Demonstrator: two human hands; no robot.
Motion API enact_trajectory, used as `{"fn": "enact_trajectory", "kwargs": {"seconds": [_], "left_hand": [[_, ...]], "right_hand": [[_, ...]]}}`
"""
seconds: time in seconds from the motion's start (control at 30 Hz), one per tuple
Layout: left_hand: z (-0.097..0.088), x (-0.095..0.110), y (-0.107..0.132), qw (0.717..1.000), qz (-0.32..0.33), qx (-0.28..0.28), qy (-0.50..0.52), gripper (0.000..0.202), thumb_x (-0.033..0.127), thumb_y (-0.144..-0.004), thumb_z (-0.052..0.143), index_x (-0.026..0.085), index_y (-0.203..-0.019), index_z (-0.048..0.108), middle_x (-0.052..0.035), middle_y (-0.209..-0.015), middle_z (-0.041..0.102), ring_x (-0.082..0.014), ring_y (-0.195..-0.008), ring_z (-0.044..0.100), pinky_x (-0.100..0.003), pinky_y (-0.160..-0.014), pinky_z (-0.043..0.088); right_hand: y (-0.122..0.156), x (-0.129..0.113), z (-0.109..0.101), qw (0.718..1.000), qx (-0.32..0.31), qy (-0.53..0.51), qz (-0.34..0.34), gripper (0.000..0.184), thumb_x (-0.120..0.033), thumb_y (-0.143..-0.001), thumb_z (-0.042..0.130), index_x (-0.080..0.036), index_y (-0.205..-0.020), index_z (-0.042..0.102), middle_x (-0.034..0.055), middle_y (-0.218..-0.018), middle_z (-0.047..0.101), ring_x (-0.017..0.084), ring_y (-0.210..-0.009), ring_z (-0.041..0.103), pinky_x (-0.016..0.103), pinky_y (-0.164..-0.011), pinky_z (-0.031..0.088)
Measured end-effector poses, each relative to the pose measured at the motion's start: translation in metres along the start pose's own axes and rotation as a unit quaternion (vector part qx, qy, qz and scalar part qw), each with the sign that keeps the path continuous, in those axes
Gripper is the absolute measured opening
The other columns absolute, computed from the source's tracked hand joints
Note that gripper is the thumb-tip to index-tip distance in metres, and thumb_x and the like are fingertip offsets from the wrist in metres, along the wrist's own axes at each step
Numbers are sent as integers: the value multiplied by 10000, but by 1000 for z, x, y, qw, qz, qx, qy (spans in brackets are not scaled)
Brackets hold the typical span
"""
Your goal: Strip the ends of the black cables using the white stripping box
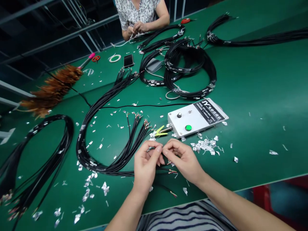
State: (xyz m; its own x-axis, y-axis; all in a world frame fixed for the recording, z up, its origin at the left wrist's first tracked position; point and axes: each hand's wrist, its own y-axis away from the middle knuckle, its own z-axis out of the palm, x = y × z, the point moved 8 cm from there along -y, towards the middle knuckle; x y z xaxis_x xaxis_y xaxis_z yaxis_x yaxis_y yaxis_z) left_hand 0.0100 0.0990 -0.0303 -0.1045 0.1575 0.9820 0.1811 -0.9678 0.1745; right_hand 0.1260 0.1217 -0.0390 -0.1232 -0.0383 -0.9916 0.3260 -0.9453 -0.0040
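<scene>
My left hand (145,163) and my right hand (184,158) meet just above the green table (252,106), fingertips pinched together on the end of a thin black cable (163,169). The cable runs left into a looped bundle of black cables (101,128) lying on the table. Stripped wire ends with copper tips (172,172) poke out below my fingers. Silver foil scraps (204,145) lie scattered around both hands.
A white control box (197,118) with a green button sits behind my right hand, with small yellow-green snips (160,131) beside it. More cable coils (190,69), a phone (128,60), tape (115,58), scissors (96,58) and a feather duster (51,89) lie farther off. Another person (141,16) works opposite.
</scene>
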Motion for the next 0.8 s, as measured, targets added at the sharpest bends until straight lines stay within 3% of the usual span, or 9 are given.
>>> {"fn": "enact_trajectory", "kwargs": {"seconds": [0.13,0.43,0.6,0.8], "left_hand": [[-7,-8,5,999,-31,13,-4,226,384,-848,676,171,-828,603,43,-586,565,-95,-485,541,-204,-486,421],[-12,-15,7,1000,-24,20,-1,254,406,-879,649,178,-819,554,58,-557,533,-83,-493,473,-197,-498,361],[-8,-12,8,1000,-13,2,13,245,388,-882,652,168,-810,571,55,-542,530,-85,-501,480,-201,-512,371],[-9,-11,11,997,-26,7,65,257,397,-866,662,152,-933,622,11,-724,580,-87,-550,534,-213,-520,405]], "right_hand": [[2,-1,0,997,7,66,-28,203,-282,-922,563,-191,-751,623,-8,-719,551,120,-612,545,244,-552,437],[6,-3,-10,991,54,113,-54,233,-332,-980,487,-193,-896,654,52,-888,610,146,-680,585,266,-571,472],[6,-5,-4,989,37,126,-72,98,-274,-909,611,-201,-878,669,24,-831,623,135,-645,583,258,-555,463],[5,2,0,995,12,85,-51,129,-245,-931,558,-189,-854,646,18,-831,596,116,-615,567,252,-546,466]]}}
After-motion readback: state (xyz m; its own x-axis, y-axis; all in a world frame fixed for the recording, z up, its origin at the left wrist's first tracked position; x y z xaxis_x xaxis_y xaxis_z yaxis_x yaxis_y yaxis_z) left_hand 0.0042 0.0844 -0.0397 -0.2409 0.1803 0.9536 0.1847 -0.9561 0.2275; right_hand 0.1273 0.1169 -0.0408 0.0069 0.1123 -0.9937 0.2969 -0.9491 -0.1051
